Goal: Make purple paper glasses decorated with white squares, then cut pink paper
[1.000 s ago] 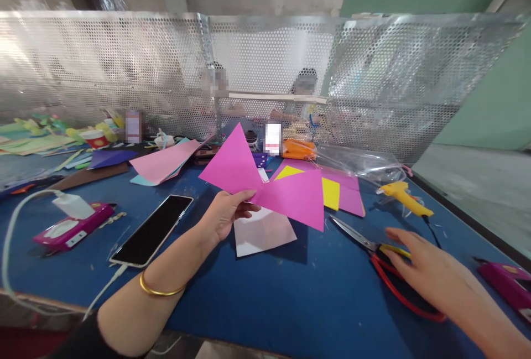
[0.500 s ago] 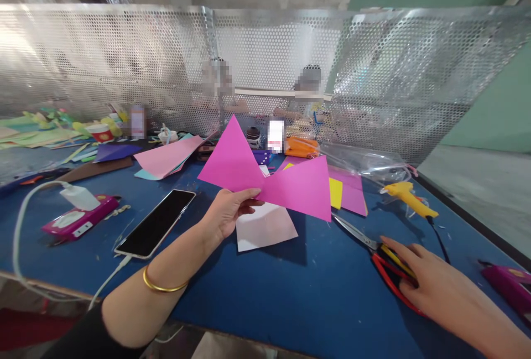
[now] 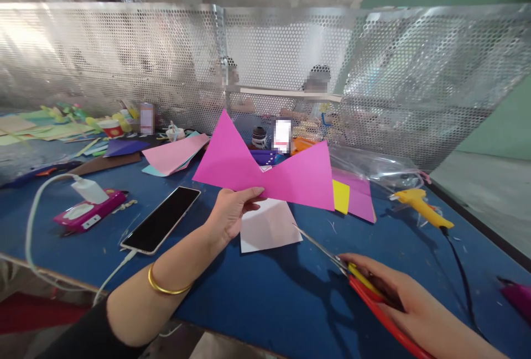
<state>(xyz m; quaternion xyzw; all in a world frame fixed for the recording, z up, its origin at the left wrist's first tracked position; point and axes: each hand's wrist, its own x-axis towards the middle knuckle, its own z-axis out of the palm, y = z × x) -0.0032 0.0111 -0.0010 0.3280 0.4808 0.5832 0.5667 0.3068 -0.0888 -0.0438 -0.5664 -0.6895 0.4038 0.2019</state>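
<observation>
Pink paper point(image 3: 265, 173) pinched in left hand point(image 3: 230, 214); scissors point(image 3: 357, 281) in right hand point(image 3: 398, 298)

A: What can't you make out here?

B: Mostly the scissors point(image 3: 365, 287). The red handles run under the right hand point(image 3: 398, 303) and off the bottom edge, so the finger loops are hidden. The blades look nearly together, but they're too thin to be sure.

A: And around the pink paper point(image 3: 265, 173)?

B: It covers the top of the white sheet point(image 3: 269, 226) just below it, and most of the yellow piece point(image 3: 341, 196) to its right. The left hand point(image 3: 230, 212) hides its own fingers behind that paper, only the thumb shows.

A: Behind it?

B: People past the perforated screen point(image 3: 124, 66) are blurred, and a couple of labels too.
</observation>
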